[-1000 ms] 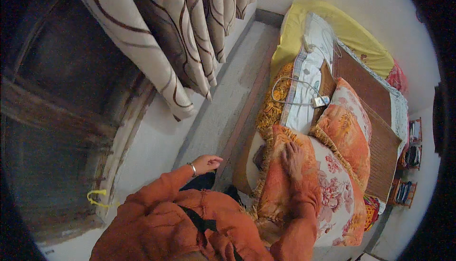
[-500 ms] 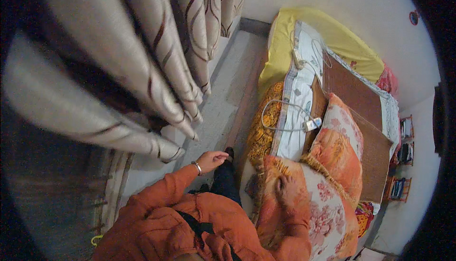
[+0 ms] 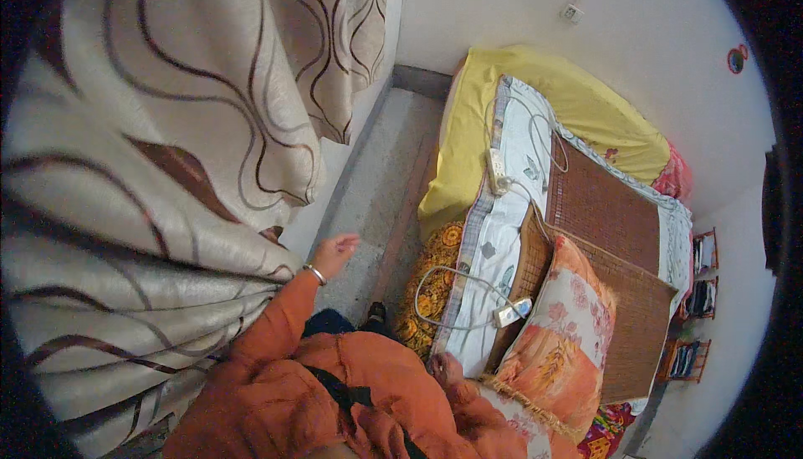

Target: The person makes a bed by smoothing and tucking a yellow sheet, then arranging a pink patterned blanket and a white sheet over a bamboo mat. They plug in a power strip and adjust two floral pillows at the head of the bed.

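Note:
My left hand (image 3: 335, 254), with a metal bangle at the wrist, is held out over the floor strip, fingers stretched and holding nothing. The patterned beige curtain (image 3: 209, 66) hangs beside it, its folds reaching close to that forearm. Low by the near bed edge is my right hand (image 3: 444, 368), its fingers foreshortened and too small to make out. Next to it lie two floral orange-and-white pillows; the farther pillow (image 3: 562, 317) leans on the bed, and the fringed nearer pillow (image 3: 510, 409) is partly hidden by my right arm.
The bed carries brown woven mats (image 3: 602, 191), a white sheet (image 3: 493, 246) and a yellow cover (image 3: 456, 141). A power strip (image 3: 497, 170) and a cable with a white plug box (image 3: 513, 313) lie on it. Small racks (image 3: 686, 359) stand beyond. A narrow floor strip (image 3: 376, 175) separates bed and curtain.
My right hand has left the pillow's top and is now lower, by the bed edge. My left hand has moved up and left. The curtain now spreads wider, and my view has shifted.

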Action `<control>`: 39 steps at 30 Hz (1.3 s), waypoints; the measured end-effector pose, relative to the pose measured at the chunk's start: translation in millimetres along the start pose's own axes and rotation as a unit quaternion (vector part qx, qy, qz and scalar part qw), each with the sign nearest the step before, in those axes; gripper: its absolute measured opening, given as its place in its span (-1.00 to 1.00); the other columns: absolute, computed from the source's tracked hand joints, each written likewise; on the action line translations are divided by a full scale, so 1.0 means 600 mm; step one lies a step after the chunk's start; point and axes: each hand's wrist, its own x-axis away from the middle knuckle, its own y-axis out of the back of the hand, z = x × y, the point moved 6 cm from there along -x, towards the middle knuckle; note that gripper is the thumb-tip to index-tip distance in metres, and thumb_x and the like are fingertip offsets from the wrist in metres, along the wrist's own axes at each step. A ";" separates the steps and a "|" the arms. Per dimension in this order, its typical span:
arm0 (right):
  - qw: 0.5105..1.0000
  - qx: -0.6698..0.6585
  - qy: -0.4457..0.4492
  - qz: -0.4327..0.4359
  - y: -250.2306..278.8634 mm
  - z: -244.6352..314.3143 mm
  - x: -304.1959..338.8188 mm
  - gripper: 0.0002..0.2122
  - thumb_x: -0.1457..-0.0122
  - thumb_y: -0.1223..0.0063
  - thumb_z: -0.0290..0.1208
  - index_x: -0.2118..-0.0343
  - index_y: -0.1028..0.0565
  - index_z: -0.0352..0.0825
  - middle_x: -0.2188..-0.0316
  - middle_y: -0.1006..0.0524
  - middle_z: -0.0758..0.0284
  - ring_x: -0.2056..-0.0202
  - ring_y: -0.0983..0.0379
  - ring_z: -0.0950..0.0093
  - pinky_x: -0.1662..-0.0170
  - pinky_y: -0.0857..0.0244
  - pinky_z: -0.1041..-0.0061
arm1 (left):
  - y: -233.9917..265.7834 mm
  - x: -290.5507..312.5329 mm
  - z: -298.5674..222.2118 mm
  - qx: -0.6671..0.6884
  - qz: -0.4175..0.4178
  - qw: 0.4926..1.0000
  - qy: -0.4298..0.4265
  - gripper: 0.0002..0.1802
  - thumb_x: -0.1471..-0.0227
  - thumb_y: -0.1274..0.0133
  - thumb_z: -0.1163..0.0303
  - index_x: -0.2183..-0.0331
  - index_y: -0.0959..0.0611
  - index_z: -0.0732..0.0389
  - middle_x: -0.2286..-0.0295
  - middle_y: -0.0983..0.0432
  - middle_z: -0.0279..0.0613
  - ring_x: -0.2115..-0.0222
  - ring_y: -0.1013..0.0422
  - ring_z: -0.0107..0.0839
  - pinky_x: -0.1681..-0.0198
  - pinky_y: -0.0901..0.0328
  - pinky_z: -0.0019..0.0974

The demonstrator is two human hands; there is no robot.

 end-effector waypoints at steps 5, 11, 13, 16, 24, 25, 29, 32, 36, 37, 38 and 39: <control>0.993 -0.025 -0.117 -0.001 0.006 -0.055 -0.286 -0.89 -0.01 0.05 -0.43 0.44 -0.39 -0.35 0.58 -0.38 0.14 0.54 -0.32 0.23 0.43 -0.23 0.37 | 0.062 -0.135 -0.046 0.002 -0.047 0.999 0.019 -0.61 0.07 0.03 0.49 0.11 -0.45 0.21 0.23 -0.44 -0.16 0.29 -0.39 -0.49 0.23 -0.28 -0.46; 0.998 0.007 -0.063 -0.027 0.030 -0.144 -0.612 -0.67 0.10 0.00 -0.45 0.20 -0.38 -0.35 0.17 -0.36 0.12 0.20 -0.34 0.18 0.20 -0.24 0.29 | 0.111 -0.307 -0.081 0.000 -0.063 0.998 -0.010 -0.55 0.09 0.02 0.50 0.06 -0.41 0.17 0.20 -0.43 -0.17 0.27 -0.36 -0.50 0.21 -0.26 -0.46; 0.952 -0.201 -0.219 -0.070 0.048 -0.178 -0.680 -0.59 0.15 -0.02 -0.44 0.13 -0.36 -0.31 0.09 -0.28 0.06 0.13 -0.27 0.11 0.11 -0.21 0.28 | 0.116 -0.362 -0.095 -0.032 -0.063 0.997 0.026 -0.54 0.09 0.02 0.50 0.05 -0.40 0.17 0.20 -0.43 -0.17 0.27 -0.36 -0.50 0.21 -0.26 -0.44; 0.891 -0.333 -0.294 -0.092 0.029 -0.242 -0.739 -0.48 0.21 -0.04 -0.45 0.05 -0.31 -0.27 0.03 -0.21 -0.01 0.05 -0.17 0.02 0.02 -0.15 0.25 | 0.127 -0.430 -0.087 -0.070 -0.034 0.996 -0.037 -0.53 0.08 0.01 0.48 0.05 -0.39 0.17 0.18 -0.41 -0.16 0.24 -0.36 -0.47 0.20 -0.26 -0.42; 0.956 0.234 -0.176 0.022 0.011 -0.333 -0.783 -0.51 0.18 0.01 -0.44 0.07 -0.27 -0.23 0.04 -0.15 0.06 0.08 -0.18 0.07 0.14 -0.25 0.18 | 0.077 -0.613 -0.183 -0.087 0.076 0.993 -0.026 -0.39 0.13 -0.03 0.48 -0.03 -0.30 0.07 0.07 -0.30 -0.23 0.16 -0.32 -0.40 0.20 -0.28 -0.35; 0.951 0.238 -0.196 0.030 0.014 -0.332 -0.792 -0.54 0.17 0.01 -0.45 0.09 -0.28 -0.23 0.06 -0.17 0.06 0.08 -0.18 0.07 0.16 -0.26 0.19 | 0.077 -0.636 -0.191 -0.085 0.063 0.994 -0.028 -0.39 0.13 -0.03 0.48 -0.03 -0.30 0.06 0.07 -0.30 -0.22 0.15 -0.32 -0.39 0.20 -0.28 -0.35; 0.938 0.192 -0.277 0.085 0.036 -0.348 -0.829 -0.64 0.14 0.03 -0.46 0.18 -0.33 -0.27 0.14 -0.24 0.07 0.12 -0.22 0.06 0.20 -0.28 0.20 | 0.087 -0.731 -0.192 -0.083 0.002 0.996 -0.023 -0.38 0.14 -0.04 0.48 -0.03 -0.30 0.05 0.08 -0.32 -0.20 0.16 -0.33 -0.38 0.21 -0.29 -0.35; 0.926 0.178 -0.318 0.099 0.036 -0.378 -0.846 -0.71 0.10 0.04 -0.43 0.23 -0.35 -0.29 0.21 -0.26 0.03 0.20 -0.27 0.04 0.20 -0.27 0.15 | 0.091 -0.813 -0.190 -0.081 -0.017 0.996 -0.026 -0.39 0.14 -0.04 0.49 -0.02 -0.31 0.06 0.10 -0.33 -0.17 0.17 -0.34 -0.39 0.22 -0.30 -0.36; 0.901 0.289 -0.229 0.228 -0.003 -0.433 -0.856 -0.78 0.05 0.07 -0.38 0.31 -0.39 -0.30 0.26 -0.31 0.06 0.28 -0.32 0.06 0.24 -0.28 0.19 | 0.081 -0.933 -0.226 -0.110 -0.012 0.993 -0.046 -0.41 0.15 -0.04 0.48 -0.01 -0.33 0.08 0.15 -0.37 -0.08 0.21 -0.36 -0.38 0.22 -0.30 -0.36; 0.901 0.259 -0.246 0.246 -0.011 -0.444 -0.857 -0.79 0.05 0.07 -0.36 0.32 -0.40 -0.30 0.28 -0.33 0.07 0.30 -0.33 0.08 0.26 -0.28 0.20 | 0.076 -0.961 -0.230 -0.116 -0.006 0.992 -0.045 -0.41 0.15 -0.04 0.48 0.00 -0.33 0.09 0.16 -0.37 -0.07 0.22 -0.36 -0.38 0.22 -0.30 -0.35; 0.901 0.232 -0.256 0.262 -0.018 -0.451 -0.866 -0.79 0.04 0.08 -0.35 0.33 -0.41 -0.31 0.30 -0.34 0.09 0.31 -0.33 0.10 0.27 -0.28 0.22 | 0.076 -0.989 -0.234 -0.151 0.000 0.987 -0.062 -0.43 0.15 -0.04 0.47 0.01 -0.35 0.12 0.16 -0.38 -0.09 0.25 -0.37 -0.38 0.22 -0.30 -0.33; 0.899 0.207 -0.272 0.275 -0.022 -0.462 -0.862 -0.79 0.03 0.08 -0.34 0.34 -0.42 -0.31 0.32 -0.36 0.10 0.33 -0.34 0.12 0.28 -0.28 0.24 | 0.060 -1.021 -0.247 -0.153 0.011 0.986 -0.062 -0.44 0.15 -0.03 0.47 0.02 -0.36 0.12 0.17 -0.38 -0.10 0.25 -0.37 -0.39 0.22 -0.29 -0.34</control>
